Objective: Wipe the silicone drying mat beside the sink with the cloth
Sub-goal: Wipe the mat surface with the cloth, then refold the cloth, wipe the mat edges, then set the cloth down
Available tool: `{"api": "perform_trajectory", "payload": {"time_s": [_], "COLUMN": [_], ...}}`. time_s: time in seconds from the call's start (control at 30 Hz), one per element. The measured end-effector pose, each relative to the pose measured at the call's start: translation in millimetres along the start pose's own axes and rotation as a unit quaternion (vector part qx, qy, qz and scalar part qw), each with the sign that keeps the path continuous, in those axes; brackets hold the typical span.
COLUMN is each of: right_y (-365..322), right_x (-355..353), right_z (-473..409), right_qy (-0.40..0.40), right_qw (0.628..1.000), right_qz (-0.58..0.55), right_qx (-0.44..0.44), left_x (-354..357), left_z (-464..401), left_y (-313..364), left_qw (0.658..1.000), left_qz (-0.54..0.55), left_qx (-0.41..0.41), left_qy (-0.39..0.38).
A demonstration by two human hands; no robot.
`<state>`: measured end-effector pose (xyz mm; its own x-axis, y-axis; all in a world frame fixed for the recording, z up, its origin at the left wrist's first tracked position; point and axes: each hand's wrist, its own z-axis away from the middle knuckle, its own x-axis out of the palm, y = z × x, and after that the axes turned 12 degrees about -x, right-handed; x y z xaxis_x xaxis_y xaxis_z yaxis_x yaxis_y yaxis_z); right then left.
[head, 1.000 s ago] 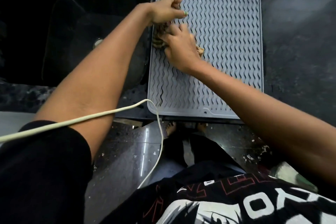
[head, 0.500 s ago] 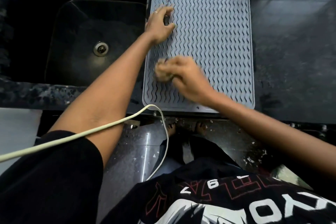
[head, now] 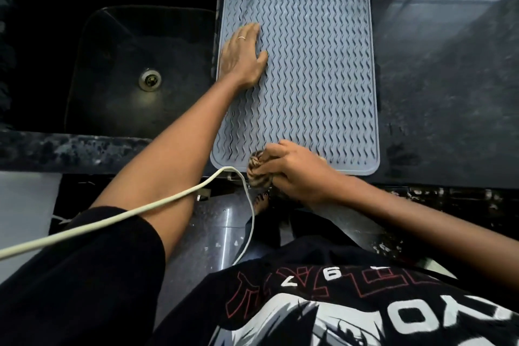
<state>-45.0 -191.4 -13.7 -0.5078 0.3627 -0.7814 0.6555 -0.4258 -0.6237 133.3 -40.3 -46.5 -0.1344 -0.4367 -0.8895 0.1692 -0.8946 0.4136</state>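
Left hand (head: pixel 241 56) spread flat near the sink-side edge of the grey silicone mat (head: pixel 314 70), apparently pinning it to the dark desk (head: pixel 449 78) against sliding. Right hand (head: pixel 297 171) closed tight on the bunched striped cloth (head: pixel 257 170) at the mat's near edge (cloth partly overhanging); sink (head: pixel 134 73) just left of mat.

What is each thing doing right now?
Left hand: open, flat on the mat.
Right hand: closed around the cloth.
Cloth: bunched at the mat's near edge.
Drying mat: flat on the counter.
Sink: empty.
Cable: draped over the left arm.
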Motion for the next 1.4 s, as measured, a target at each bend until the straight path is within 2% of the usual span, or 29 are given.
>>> {"api": "perform_trajectory", "payload": {"time_s": [0.03, 0.1, 0.13, 0.17, 0.27, 0.4, 0.5, 0.57, 0.6, 0.67, 0.7, 0.8, 0.87, 0.93, 1.0, 1.07, 1.1, 1.2, 1.4], "right_y": [4.2, 21.0, 30.7, 39.4, 46.6, 17.5, 6.1, 11.9, 16.1, 22.5, 25.6, 32.7, 37.9, 42.0, 44.6, 45.3, 45.6, 47.5, 53.4], "right_x": [-7.8, -24.9, -31.4, -35.4, -28.0, -4.4, -6.2, -20.1, -29.8, -52.1, -60.6, -82.7, -93.8, -101.2, -104.8, -104.8, -103.4, -100.6, -102.5], "right_z": [-1.3, -5.2, -6.7, -7.0, 4.4, 40.6, 51.1, 48.7, 47.0, 41.9, 39.5, 24.9, 13.2, 3.9, -3.1, -6.7, -6.9, -2.9, 3.7], "right_qy": [0.018, 0.131, 0.185, 0.206, 0.117, 0.104, 0.056, 0.05, 0.062, 0.103, 0.137, 0.237, 0.299, 0.354, 0.386, 0.384, 0.377, 0.366, 0.398], "right_qw": [0.999, 0.988, 0.977, 0.968, 0.974, 0.987, 0.996, 0.993, 0.978, 0.908, 0.876, 0.806, 0.779, 0.787, 0.806, 0.823, 0.831, 0.842, 0.815], "right_qz": [-0.034, -0.06, -0.044, -0.009, 0.086, 0.084, 0.045, -0.059, -0.155, -0.355, -0.413, -0.506, -0.516, -0.46, -0.398, -0.361, -0.349, -0.33, -0.336], "right_qx": [0.008, 0.059, 0.1, 0.141, 0.175, 0.085, 0.058, 0.086, 0.124, 0.194, 0.208, 0.196, 0.196, 0.209, 0.21, 0.21, 0.214, 0.217, 0.254], "left_x": [2.3, 8.0, 12.2, 17.3, 32.7, 36.4, 33.8, 31.5, 29.1, 20.0, 13.8, -7.3, -20.6, -32.4, -38.2, -36.7, -35.1, -32.8, -27.9], "left_z": [2.7, 8.9, 13.4, 17.9, 28.3, 27.9, 29.1, 30.2, 30.4, 28.2, 28.2, 34.1, 46.7, 61.5, 72.4, 78.5, 80.2, 84.4, 86.8], "left_y": [3.9, 11.8, 14.9, 17.3, 19.7, 16.9, 18.8, 20.4, 21.5, 26.8, 30.6, 44.6, 51.5, 56.5, 57.5, 60.4, 62.3, 68.2, 71.7], "left_qw": [1.0, 0.999, 0.998, 0.998, 0.999, 0.998, 0.998, 0.999, 0.999, 0.998, 0.997, 0.985, 0.947, 0.895, 0.857, 0.823, 0.817, 0.835, 0.838], "left_qz": [-0.011, -0.025, -0.027, -0.028, -0.045, -0.054, -0.049, -0.049, -0.05, -0.031, -0.009, 0.122, 0.278, 0.375, 0.389, 0.415, 0.426, 0.418, 0.444], "left_qx": [-0.002, -0.006, -0.007, -0.006, 0.001, 0.005, 0.006, -0.001, -0.008, -0.04, -0.062, -0.118, -0.133, -0.162, -0.188, -0.173, -0.158, -0.125, -0.138], "left_qy": [0.016, 0.047, 0.057, 0.059, 0.031, 0.034, 0.034, 0.024, 0.01, -0.025, -0.036, -0.035, -0.085, -0.178, -0.281, -0.346, -0.355, -0.335, -0.285]}}
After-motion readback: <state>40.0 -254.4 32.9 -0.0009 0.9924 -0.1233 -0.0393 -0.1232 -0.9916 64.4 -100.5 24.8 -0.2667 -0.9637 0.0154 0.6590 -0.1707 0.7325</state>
